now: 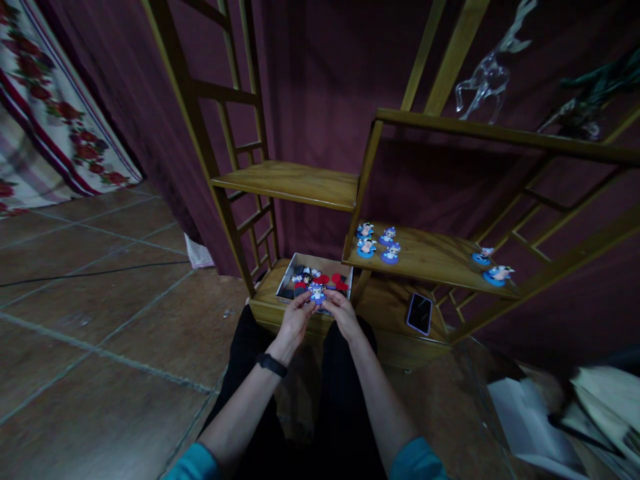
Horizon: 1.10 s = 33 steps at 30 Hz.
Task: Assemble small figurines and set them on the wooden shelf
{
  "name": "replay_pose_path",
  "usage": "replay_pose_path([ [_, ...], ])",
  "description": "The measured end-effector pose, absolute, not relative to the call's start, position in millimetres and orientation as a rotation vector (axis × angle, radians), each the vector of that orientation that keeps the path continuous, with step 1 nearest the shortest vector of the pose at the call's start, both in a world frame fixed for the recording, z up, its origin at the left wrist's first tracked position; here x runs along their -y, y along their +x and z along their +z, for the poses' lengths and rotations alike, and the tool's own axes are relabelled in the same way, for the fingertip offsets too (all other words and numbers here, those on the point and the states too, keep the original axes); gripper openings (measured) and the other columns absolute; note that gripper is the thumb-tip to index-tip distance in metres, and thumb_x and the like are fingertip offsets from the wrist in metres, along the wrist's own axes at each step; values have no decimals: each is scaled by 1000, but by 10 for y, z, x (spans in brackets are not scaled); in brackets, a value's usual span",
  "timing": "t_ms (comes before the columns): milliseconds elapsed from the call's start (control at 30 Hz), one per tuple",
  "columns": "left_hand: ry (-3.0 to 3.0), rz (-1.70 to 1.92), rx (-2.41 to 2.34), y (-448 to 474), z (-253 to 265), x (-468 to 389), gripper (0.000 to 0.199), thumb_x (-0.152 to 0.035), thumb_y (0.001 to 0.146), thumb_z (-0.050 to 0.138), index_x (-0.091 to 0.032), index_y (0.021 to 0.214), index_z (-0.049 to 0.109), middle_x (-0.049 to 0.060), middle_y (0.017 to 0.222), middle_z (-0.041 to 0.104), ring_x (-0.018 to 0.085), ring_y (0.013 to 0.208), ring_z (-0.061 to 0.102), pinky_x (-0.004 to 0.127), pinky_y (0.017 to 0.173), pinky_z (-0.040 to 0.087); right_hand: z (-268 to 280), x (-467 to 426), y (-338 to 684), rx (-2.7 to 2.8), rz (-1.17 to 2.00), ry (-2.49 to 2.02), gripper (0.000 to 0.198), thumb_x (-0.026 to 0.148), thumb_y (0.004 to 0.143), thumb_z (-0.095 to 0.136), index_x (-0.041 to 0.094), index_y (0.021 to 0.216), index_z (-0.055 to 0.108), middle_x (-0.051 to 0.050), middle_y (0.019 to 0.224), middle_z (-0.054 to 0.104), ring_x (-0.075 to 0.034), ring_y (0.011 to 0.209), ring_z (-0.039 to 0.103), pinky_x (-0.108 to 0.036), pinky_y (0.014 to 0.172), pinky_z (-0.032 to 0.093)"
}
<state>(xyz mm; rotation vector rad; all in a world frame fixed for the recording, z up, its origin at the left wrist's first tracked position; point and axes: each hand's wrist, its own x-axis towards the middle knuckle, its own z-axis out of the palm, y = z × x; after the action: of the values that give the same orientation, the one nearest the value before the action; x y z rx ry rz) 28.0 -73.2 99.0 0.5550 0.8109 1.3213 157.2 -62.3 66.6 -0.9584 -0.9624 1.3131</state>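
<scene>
Between my two hands is a small purple and white figurine (317,293) on a round purple base, held upright above the near edge of a box. My left hand (296,319) pinches it from the left side. From the right, the fingers of my right hand (344,312) close on the same figurine. The open cardboard box (287,275) stands on the low shelf just behind my hands, with several red, black and white small pieces inside. My fingers hide part of its front.
On the middle shelf (430,257), several similar figurines stand at the left, two blue-based figurines (496,275) at the right. A phone (419,313) lies on the lower shelf. A glass deer (493,73) stands on the upper shelf. A white box (533,420) is on the floor at right.
</scene>
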Motion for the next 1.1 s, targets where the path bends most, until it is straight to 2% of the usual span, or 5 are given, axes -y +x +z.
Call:
replay_pose_path([
  [833, 793, 1357, -978, 274, 919, 696, 45, -18, 53, 75, -12, 96, 65, 1, 73, 64, 9, 63, 54, 25, 68, 43, 627, 605, 1564, 915, 1392, -902, 38, 28, 57, 75, 20, 93, 65, -3, 90, 68, -19, 86, 62, -37, 85, 45],
  [1100, 950, 1381, -1084, 281, 943, 703, 41, -24, 57, 74, -11, 95, 66, -2, 63, 59, 9, 59, 51, 24, 64, 43, 617, 610, 1558, 883, 1372, -911, 36, 28, 58, 74, 20, 92, 65, -3, 89, 67, -18, 83, 61, -36, 83, 46],
])
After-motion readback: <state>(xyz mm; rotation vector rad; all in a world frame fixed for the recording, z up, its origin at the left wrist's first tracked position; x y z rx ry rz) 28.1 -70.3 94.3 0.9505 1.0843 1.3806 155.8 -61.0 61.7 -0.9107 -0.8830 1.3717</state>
